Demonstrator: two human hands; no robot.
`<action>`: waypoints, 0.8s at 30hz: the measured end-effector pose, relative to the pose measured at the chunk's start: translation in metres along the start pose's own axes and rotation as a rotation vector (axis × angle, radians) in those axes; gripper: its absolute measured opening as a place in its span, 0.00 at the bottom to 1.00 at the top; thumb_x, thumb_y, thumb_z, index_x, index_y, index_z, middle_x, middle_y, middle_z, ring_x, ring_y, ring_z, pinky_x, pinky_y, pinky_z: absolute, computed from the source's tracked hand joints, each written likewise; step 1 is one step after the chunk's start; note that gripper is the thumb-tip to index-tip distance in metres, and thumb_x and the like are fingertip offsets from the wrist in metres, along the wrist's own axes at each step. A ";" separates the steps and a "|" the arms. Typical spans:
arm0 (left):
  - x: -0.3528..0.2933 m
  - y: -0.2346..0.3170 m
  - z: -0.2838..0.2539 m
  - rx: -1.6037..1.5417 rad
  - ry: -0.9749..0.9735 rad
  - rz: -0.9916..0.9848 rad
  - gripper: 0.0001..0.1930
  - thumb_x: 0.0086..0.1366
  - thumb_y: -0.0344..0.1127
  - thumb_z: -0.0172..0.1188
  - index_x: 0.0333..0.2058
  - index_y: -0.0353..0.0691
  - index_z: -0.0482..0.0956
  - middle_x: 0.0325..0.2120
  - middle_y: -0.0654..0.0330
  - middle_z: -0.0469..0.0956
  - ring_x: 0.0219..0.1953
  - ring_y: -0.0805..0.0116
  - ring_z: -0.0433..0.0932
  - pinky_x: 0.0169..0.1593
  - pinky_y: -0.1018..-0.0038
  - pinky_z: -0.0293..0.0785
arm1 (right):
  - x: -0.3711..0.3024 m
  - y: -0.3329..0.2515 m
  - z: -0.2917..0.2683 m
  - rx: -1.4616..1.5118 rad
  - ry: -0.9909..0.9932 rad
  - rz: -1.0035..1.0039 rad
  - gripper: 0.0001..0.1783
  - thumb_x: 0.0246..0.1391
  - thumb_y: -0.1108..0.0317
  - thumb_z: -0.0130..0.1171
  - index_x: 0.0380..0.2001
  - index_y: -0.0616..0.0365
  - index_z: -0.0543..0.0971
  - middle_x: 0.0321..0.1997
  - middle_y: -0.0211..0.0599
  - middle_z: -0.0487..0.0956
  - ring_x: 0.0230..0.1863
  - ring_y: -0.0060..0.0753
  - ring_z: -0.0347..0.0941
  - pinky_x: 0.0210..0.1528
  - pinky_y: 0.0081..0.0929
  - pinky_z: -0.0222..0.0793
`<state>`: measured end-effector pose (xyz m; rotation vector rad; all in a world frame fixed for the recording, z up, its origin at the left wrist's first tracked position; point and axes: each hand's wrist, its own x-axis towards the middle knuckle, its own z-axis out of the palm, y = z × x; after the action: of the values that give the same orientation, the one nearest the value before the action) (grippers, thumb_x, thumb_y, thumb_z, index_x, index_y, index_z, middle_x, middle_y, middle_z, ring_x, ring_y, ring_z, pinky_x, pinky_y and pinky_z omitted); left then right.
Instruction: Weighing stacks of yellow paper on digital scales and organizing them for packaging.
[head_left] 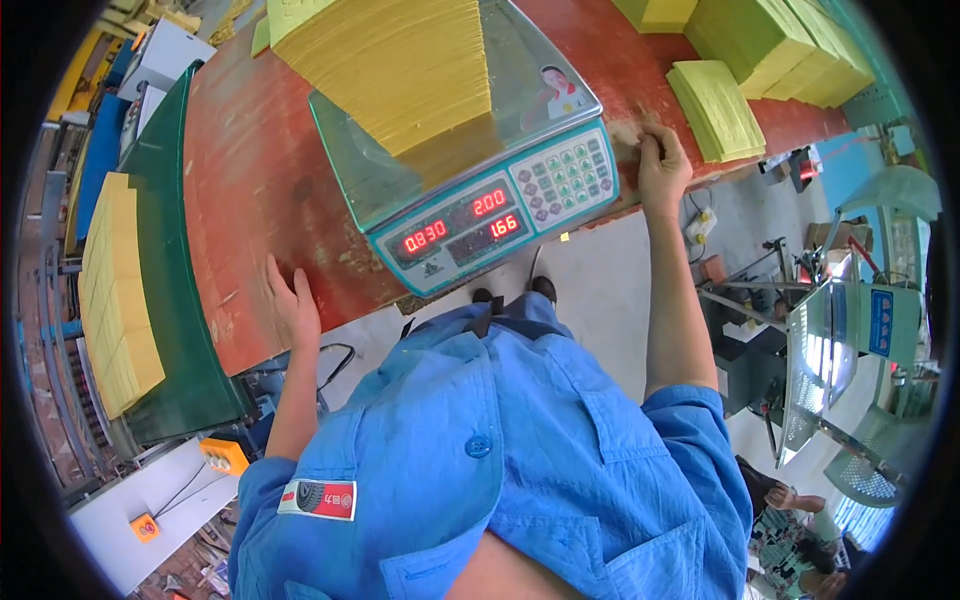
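A teal-framed electronic scale (432,268) with red lit digits and a keypad stands on the red worktable (240,190) in front of me. On its clear platter rises a tall stack of yellow paper sheets (400,75). My left hand (293,303) rests at the table's near edge, left of the scale, fingers stretched out and holding nothing. Beside the scale's right corner, my right hand (664,168) lies on the tabletop with its fingers curled in; no object shows in it. Just beyond it sits a small pile of yellow sheets (714,110).
Larger yellow stacks (750,45) stand at the far right of the table. A green surface (190,330) at left bears another yellow stack (122,295). Metal machinery (810,350) stands at right, and another person's hand (782,497) shows at lower right.
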<state>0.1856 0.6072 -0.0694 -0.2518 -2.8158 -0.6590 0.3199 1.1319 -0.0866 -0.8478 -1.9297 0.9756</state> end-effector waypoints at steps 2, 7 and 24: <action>0.000 -0.002 0.001 0.030 -0.015 -0.010 0.29 0.68 0.39 0.52 0.64 0.33 0.59 0.63 0.42 0.60 0.65 0.45 0.59 0.67 0.58 0.55 | 0.000 -0.002 0.000 -0.012 0.000 0.006 0.08 0.55 0.72 0.57 0.37 0.55 0.82 0.31 0.36 0.82 0.33 0.27 0.78 0.40 0.26 0.73; -0.004 -0.020 0.010 -0.029 -0.027 -0.058 0.29 0.69 0.39 0.51 0.64 0.32 0.59 0.63 0.41 0.61 0.65 0.47 0.60 0.67 0.60 0.55 | 0.000 -0.001 0.001 -0.007 -0.011 -0.015 0.09 0.54 0.73 0.57 0.38 0.56 0.81 0.36 0.39 0.82 0.39 0.30 0.80 0.43 0.28 0.74; 0.003 0.397 -0.028 -0.710 -0.424 0.912 0.14 0.62 0.27 0.56 0.46 0.32 0.76 0.48 0.47 0.76 0.49 0.56 0.77 0.53 0.66 0.72 | 0.000 -0.008 -0.020 0.235 -0.099 -0.136 0.09 0.49 0.71 0.57 0.34 0.59 0.79 0.36 0.46 0.80 0.37 0.45 0.79 0.38 0.33 0.74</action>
<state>0.2756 0.9450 0.1201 -1.8111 -2.2313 -1.3959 0.3359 1.1345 -0.0725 -0.5355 -1.8821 1.1525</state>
